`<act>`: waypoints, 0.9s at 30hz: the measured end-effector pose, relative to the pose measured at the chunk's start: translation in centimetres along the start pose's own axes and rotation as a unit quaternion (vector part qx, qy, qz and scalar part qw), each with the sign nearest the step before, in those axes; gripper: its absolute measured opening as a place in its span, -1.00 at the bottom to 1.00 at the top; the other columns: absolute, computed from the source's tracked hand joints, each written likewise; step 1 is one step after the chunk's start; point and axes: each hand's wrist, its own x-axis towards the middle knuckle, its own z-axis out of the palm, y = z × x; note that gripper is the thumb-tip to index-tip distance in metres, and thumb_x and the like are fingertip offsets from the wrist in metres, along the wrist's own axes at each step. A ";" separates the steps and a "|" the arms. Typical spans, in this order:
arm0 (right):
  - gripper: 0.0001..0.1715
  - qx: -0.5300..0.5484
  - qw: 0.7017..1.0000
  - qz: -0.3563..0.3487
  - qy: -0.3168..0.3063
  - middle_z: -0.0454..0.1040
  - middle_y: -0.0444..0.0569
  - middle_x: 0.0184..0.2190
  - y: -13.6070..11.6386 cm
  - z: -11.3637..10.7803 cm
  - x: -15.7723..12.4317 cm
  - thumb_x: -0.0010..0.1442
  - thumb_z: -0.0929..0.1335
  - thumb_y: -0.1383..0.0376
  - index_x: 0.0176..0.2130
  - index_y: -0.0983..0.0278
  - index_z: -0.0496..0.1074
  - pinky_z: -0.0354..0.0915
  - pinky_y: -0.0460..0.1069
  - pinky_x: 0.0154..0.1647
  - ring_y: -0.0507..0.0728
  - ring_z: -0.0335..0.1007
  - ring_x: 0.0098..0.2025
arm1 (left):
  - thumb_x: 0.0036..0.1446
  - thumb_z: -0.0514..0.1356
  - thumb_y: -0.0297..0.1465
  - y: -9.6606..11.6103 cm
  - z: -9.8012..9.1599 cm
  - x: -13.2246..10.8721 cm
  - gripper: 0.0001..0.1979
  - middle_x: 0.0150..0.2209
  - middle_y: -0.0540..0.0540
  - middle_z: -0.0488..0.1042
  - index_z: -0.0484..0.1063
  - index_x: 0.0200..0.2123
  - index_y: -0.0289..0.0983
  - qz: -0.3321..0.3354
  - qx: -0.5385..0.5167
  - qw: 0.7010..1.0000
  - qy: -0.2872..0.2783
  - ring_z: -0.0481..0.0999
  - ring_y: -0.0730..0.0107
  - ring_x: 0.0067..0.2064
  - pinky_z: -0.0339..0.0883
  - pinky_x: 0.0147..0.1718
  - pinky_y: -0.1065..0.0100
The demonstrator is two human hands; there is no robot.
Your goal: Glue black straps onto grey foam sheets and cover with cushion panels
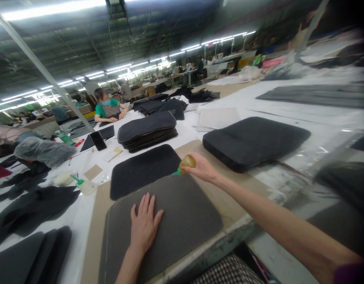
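Observation:
A dark grey rounded panel [182, 221] lies flat before me on brown board, with a pale line along its edge. Fingers spread, my left hand [144, 225] rests flat on the panel's left half. My right hand [200, 167] is closed around a yellowish glue bottle [188, 163] with a green nozzle. The bottle is tilted, its nozzle pointing down and left at the panel's far edge; whether the tip touches cannot be made out. Just beyond that edge lies a black rounded panel [145, 167].
A stack of black panels [148, 132] stands farther back, and a thick black stack [255, 140] sits to the right. On the left are another green-nozzled bottle [84, 185], a phone [98, 141] and dark cut pieces [31, 209]. A co-worker [109, 108] is across the table.

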 end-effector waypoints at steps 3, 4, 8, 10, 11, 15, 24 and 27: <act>-0.38 -0.011 1.000 0.010 0.013 0.48 0.11 0.01 1.3 -1.0 -0.2 0.11 0.44 0.03 0.08 0.25 0.35 0.33 0.18 0.06 0.31 0.44 0.01 | 0.39 -0.17 -0.05 0.0 0.3 0.0 -0.40 0.44 -0.11 0.02 0.09 0.38 -0.13 0.002 0.008 1.000 0.001 0.02 0.14 0.43 -0.07 0.31 -0.16; -0.38 -0.014 1.000 0.013 0.018 0.47 0.11 0.01 1.7 -1.3 -0.3 0.11 0.44 0.03 0.08 0.25 0.35 0.33 0.18 0.07 0.31 0.43 0.02 | 0.39 -0.17 -0.05 0.0 0.3 0.0 -0.40 0.44 -0.11 0.02 0.09 0.38 -0.14 0.002 0.011 1.000 0.003 0.02 0.14 0.43 -0.07 0.31 -0.16; -0.36 -0.029 0.999 0.024 0.033 0.45 0.12 0.02 2.9 -2.6 -0.8 0.10 0.45 0.03 0.08 0.26 0.35 0.31 0.18 0.09 0.32 0.42 0.04 | 0.39 -0.16 -0.05 0.0 0.6 0.0 -0.40 0.43 -0.11 0.03 0.11 0.38 -0.14 0.005 0.019 1.000 0.009 0.03 0.14 0.43 -0.07 0.31 -0.15; -0.35 -0.036 0.998 0.028 0.046 0.45 0.12 0.01 3.0 -3.1 -1.2 0.09 0.45 0.01 0.07 0.27 0.35 0.32 0.18 0.09 0.32 0.42 0.02 | 0.39 -0.15 -0.06 0.0 0.7 0.0 -0.41 0.43 -0.12 0.04 0.11 0.38 -0.14 0.006 0.022 1.000 0.013 0.03 0.12 0.43 -0.08 0.32 -0.14; -0.34 -0.037 0.997 0.030 0.055 0.45 0.12 0.00 3.0 -3.3 -1.5 0.09 0.45 0.00 0.07 0.27 0.35 0.32 0.17 0.08 0.31 0.43 0.01 | 0.38 -0.14 -0.06 0.0 0.7 0.0 -0.40 0.43 -0.13 0.04 0.11 0.38 -0.14 0.006 0.022 1.000 0.014 0.03 0.12 0.43 -0.09 0.32 -0.14; -0.34 -0.033 0.996 0.047 0.073 0.47 0.12 0.00 2.9 -3.7 -2.7 0.10 0.43 -0.02 0.07 0.29 0.36 0.32 0.16 0.06 0.30 0.44 -0.02 | 0.38 -0.14 -0.06 -0.1 0.7 0.0 -0.40 0.44 -0.15 0.03 0.09 0.39 -0.16 0.006 0.021 1.000 0.009 0.02 0.13 0.43 -0.12 0.33 -0.13; -0.36 -0.038 0.995 0.077 0.058 0.49 0.10 -0.02 2.9 -5.3 -5.1 0.09 0.43 -0.02 0.05 0.26 0.37 0.32 0.14 0.04 0.29 0.45 -0.03 | 0.39 -0.15 -0.06 -0.2 0.9 0.0 -0.40 0.43 -0.18 0.04 0.10 0.38 -0.15 0.005 0.013 1.000 0.002 0.02 0.13 0.43 -0.11 0.32 -0.13; -0.38 -0.039 0.994 0.084 0.055 0.50 0.07 -0.06 2.2 -6.4 -6.6 0.09 0.43 -0.02 0.04 0.25 0.38 0.33 0.12 0.01 0.27 0.45 -0.07 | 0.39 -0.16 -0.05 -0.1 0.8 0.0 -0.39 0.43 -0.19 0.04 0.09 0.38 -0.16 0.001 0.011 1.000 -0.002 0.01 0.15 0.44 -0.13 0.32 -0.11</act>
